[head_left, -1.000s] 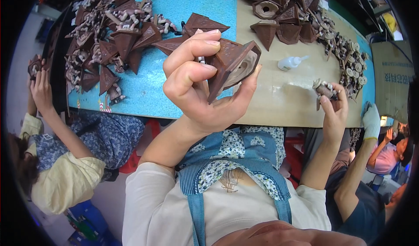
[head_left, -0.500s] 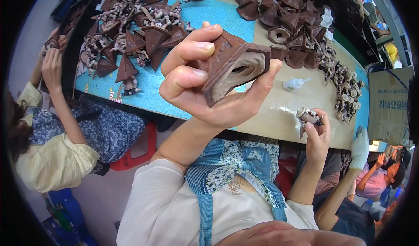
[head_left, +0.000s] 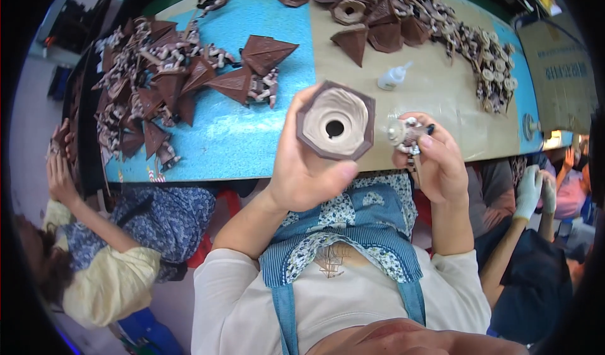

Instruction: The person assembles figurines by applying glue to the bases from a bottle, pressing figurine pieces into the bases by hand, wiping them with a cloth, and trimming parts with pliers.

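In my left hand (head_left: pixel 301 175) is a brown, six-sided pointed roof piece (head_left: pixel 333 106), its hollow beige underside and dark centre hole facing up. Fingers wrap its left side, with the thumb below its lower edge. Close by on the right, my right hand (head_left: pixel 446 162) pinches a small painted figurine part (head_left: pixel 411 137) with a round cream disc at its left end. A narrow gap separates the two pieces. Both are held above the table's near edge.
A small white squeeze bottle (head_left: pixel 394 76) lies beyond my hands. Finished-looking roofs with figures (head_left: pixel 167 58) pile up at left; brown roofs (head_left: pixel 384 30) and disc-ended figures (head_left: pixel 495 71) lie behind and right. Co-workers' hands (head_left: pixel 61 178) and a gloved hand (head_left: pixel 528 192) flank me.
My left hand has lowered the roof piece and turned its hollow underside up. The right hand has brought the figurine part nearer to it. The view has shifted.
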Demonstrator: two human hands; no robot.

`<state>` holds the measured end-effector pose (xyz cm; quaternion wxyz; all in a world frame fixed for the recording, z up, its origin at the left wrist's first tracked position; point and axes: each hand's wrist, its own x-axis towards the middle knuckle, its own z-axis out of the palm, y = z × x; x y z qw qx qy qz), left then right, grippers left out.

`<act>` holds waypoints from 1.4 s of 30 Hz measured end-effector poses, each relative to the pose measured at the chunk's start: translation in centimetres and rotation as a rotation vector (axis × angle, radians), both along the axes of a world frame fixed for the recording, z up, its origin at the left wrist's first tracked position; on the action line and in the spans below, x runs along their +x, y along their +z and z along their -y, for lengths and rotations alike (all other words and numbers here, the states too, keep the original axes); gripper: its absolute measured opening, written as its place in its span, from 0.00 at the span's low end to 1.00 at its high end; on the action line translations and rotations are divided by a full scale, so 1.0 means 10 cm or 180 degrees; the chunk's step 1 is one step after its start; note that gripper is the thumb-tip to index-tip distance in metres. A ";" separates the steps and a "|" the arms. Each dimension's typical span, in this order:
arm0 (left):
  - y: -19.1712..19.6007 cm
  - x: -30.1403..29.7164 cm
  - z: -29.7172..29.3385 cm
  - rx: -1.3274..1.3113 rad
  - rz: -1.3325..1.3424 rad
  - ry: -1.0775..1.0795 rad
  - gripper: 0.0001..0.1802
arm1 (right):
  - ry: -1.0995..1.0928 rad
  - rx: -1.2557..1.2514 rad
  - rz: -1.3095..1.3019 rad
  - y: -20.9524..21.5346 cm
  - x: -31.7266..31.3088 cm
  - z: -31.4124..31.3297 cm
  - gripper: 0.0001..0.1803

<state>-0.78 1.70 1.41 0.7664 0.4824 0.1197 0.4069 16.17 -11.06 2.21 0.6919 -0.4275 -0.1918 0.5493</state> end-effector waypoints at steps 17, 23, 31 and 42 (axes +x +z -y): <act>-0.23 0.03 0.15 0.0009 -0.1342 0.0195 0.23 | -0.0071 0.0585 0.3566 -0.37 -0.28 -0.03 0.22; -0.27 0.05 0.07 0.0583 -0.0886 -0.0002 0.23 | 0.0011 0.0003 0.0259 -0.20 -0.25 -0.05 0.19; -0.17 0.11 0.20 -0.0154 -0.1017 -0.0072 0.18 | -0.0785 0.0343 0.1839 -0.32 -0.39 -0.04 0.19; -0.20 0.09 0.11 0.0047 -0.1125 -0.0088 0.28 | -0.0417 0.0313 0.0843 -0.19 -0.22 -0.02 0.19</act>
